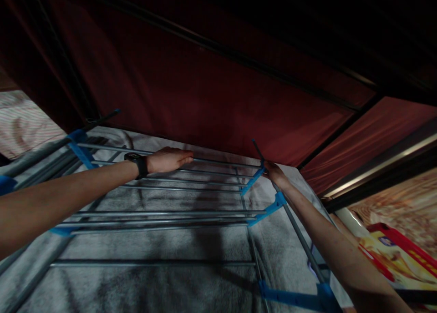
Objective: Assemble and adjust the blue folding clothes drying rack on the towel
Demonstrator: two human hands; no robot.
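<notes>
A rack of grey metal tubes (160, 213) with blue plastic connectors lies or leans over a grey cloth (153, 285); which of the two I cannot tell. My left hand (170, 159), with a black watch on the wrist, is closed around the farthest cross tube near its middle. At the rack's far right corner, my right hand (277, 174) grips the side tube beside a blue connector (253, 181). Its fingers are partly hidden. Another blue connector (269, 210) joins the nearer tubes to the right side tube.
Dark red fabric (191, 90) on a dark frame rises close behind the rack. More grey tubes (54, 163) lie at the left. A red and yellow box (399, 254) is at the right, below a metal bar (382, 163). Striped cloth (27, 122) shows at far left.
</notes>
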